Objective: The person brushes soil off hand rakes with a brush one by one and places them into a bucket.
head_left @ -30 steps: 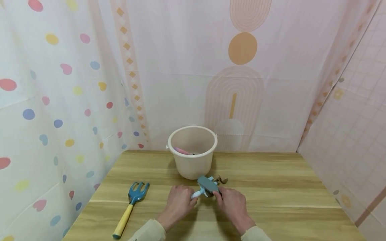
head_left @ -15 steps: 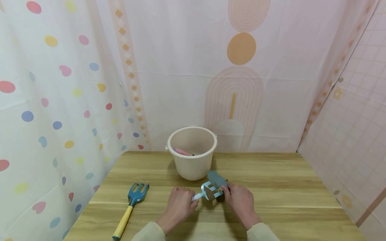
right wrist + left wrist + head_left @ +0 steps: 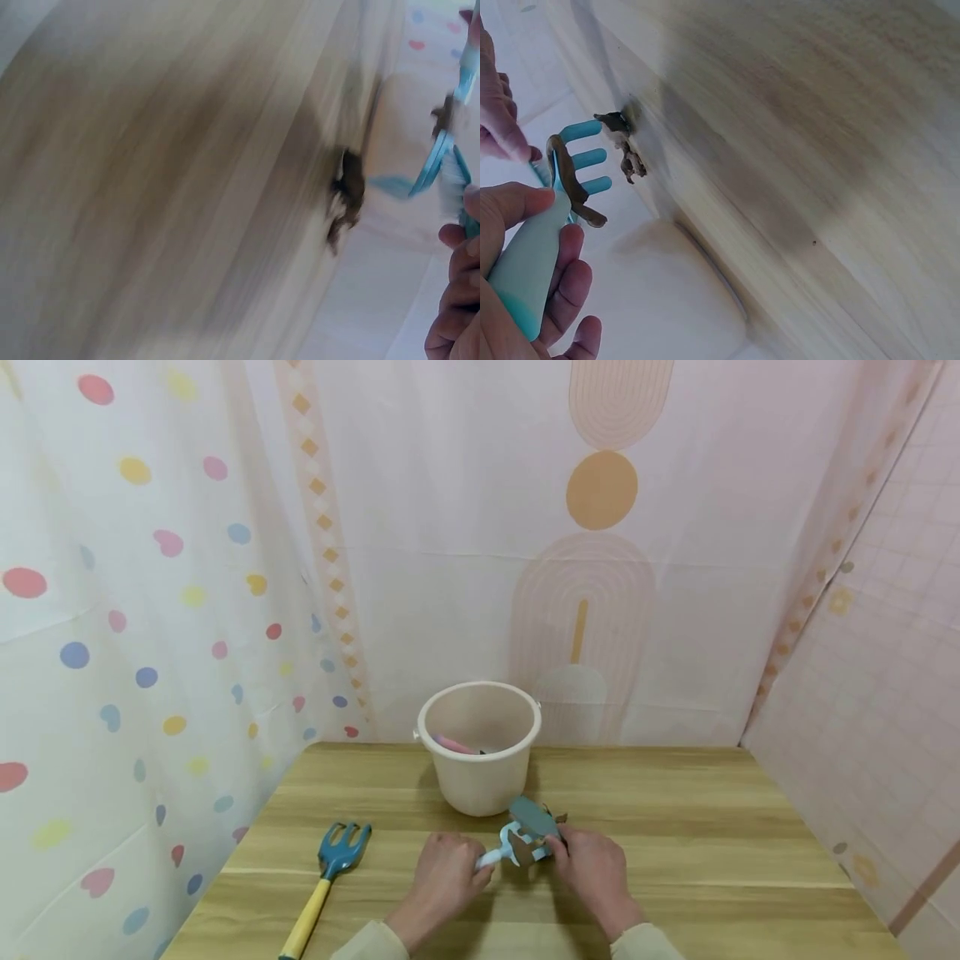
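My left hand (image 3: 446, 872) grips the pale handle of a light-blue garden hand fork (image 3: 526, 259), its tines pointing right. A curled brown dry leaf (image 3: 568, 176) hangs across the base of the tines. In my right hand (image 3: 596, 872) is a brush with a grey-teal back (image 3: 534, 817); its white bristles (image 3: 451, 184) lie against the fork head in the right wrist view. Just beyond the tine tips, more crumpled dry leaves (image 3: 349, 191) lie on the wooden table. My right fingers hide the brush's handle.
A cream bucket (image 3: 480, 785) stands behind the hands, with a pink-handled item (image 3: 453, 744) inside. On the left of the table (image 3: 712, 860) lies a blue hand fork with a yellow handle (image 3: 309, 914). Patterned curtains (image 3: 442, 568) hang around the table's back and sides.
The brush has slid right along the fork's tines, then slightly back left, baring the leaf on the fork head. My left hand stays nearly in place.
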### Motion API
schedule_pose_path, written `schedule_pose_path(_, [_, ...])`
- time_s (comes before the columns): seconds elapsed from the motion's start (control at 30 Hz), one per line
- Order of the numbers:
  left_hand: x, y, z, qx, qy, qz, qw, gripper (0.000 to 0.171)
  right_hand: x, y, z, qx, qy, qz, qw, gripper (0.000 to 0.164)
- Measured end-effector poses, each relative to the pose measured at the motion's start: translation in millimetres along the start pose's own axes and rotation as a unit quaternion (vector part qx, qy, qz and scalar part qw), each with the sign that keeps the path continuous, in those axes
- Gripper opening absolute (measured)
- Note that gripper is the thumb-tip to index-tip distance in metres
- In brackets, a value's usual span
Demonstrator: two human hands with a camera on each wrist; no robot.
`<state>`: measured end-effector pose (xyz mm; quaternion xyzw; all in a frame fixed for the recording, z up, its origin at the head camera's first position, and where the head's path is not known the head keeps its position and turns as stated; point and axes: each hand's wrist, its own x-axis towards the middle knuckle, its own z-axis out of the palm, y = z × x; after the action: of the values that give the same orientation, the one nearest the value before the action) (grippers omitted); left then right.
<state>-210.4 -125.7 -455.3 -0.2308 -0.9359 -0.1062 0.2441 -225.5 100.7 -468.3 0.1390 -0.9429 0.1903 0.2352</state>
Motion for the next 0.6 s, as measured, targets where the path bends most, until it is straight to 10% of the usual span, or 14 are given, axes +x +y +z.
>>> schedule_pose_path(0.17, [-2.7, -0.1, -0.6, 0.001, -0.008, -0.006, 1.0000, 0.025, 0.1, 5.2, -1.7, 0.011, 0.000, 0.015, 1.000, 0.027])
schedule_pose_path(0.43, [-0.6, -2.4, 0.8, -0.002, -0.003, -0.013, 0.9999, 0.033, 1.8, 1.2, -1.6, 0.002, 0.039, -0.107, 0.993, 0.023])
schedule_pose_path(0.6, [0.5, 0.0, 0.2, -0.002, 0.004, -0.010, 0.9999, 0.030, 0.5, -0.2, 1.4, -0.007, 0.039, -0.074, 0.996, 0.019])
